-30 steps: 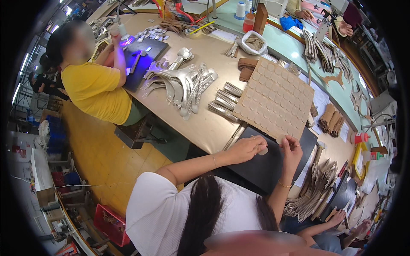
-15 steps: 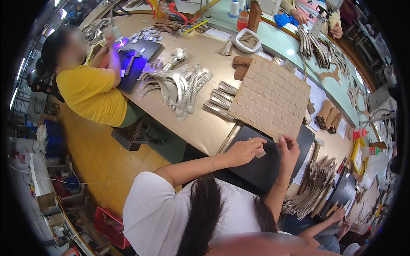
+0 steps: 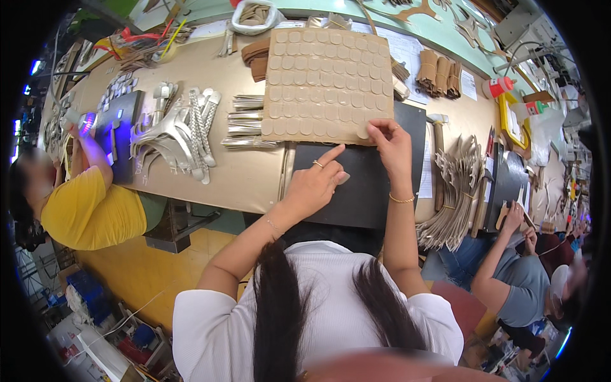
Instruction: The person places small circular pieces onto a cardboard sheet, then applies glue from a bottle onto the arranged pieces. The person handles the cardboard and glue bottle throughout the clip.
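Note:
A brown rectangular sheet [image 3: 268,95] bears rows of round beige discs and lies at the far side of a black board [image 3: 375,184]. My right hand [image 3: 393,148] is at the sheet's near right corner, thumb and forefinger pinched on a beige disc [image 3: 363,130] there. Over the black board, my left hand [image 3: 315,184] stretches its forefinger toward the sheet's near edge. Its other fingers are curled round a small pale disc [image 3: 343,177], partly hidden by them.
Silver strap pieces [image 3: 175,134] and metallic strip bundles [image 3: 248,121] lie left of the sheet. To the right are a hammer [image 3: 439,159] and fanned beige strips [image 3: 452,197]. One co-worker in yellow [image 3: 95,210] sits left, another in grey [image 3: 525,286] right.
The view has swung to the right and levelled. My right thumb and forefinger have come onto a corner disc, and my left forefinger now points out toward the sheet.

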Tool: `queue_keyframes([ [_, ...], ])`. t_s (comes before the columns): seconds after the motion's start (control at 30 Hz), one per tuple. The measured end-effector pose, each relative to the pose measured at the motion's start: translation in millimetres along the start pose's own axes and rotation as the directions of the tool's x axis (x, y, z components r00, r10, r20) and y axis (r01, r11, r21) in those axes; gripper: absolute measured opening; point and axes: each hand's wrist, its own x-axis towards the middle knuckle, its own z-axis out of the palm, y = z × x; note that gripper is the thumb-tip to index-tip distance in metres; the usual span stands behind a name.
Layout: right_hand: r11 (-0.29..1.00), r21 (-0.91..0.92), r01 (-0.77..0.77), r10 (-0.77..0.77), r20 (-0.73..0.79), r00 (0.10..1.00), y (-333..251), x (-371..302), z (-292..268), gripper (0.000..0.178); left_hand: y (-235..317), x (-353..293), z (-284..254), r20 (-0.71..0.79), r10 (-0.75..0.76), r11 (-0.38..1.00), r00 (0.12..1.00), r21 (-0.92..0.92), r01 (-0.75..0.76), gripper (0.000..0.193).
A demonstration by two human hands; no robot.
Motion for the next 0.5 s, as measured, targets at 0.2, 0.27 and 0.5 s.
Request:
queue_keyframes([
  [0.2,0.996,-0.086,0.026,-0.022,0.053,0.998,-1,3,18,0.019,-5,8,5,-0.012,-0.02,0.99,1.0,0.14,0.022,0.016],
  [0.27,0.988,-0.144,0.056,-0.046,0.072,0.996,0,2,23,0.02,-8,9,7,0.005,-0.046,0.986,0.999,0.158,0.045,0.016],
  [0.5,0.952,-0.303,0.031,-0.02,0.039,0.999,8,6,33,0.017,-12,12,9,0.086,-0.104,0.971,0.991,0.223,0.083,0.019],
])
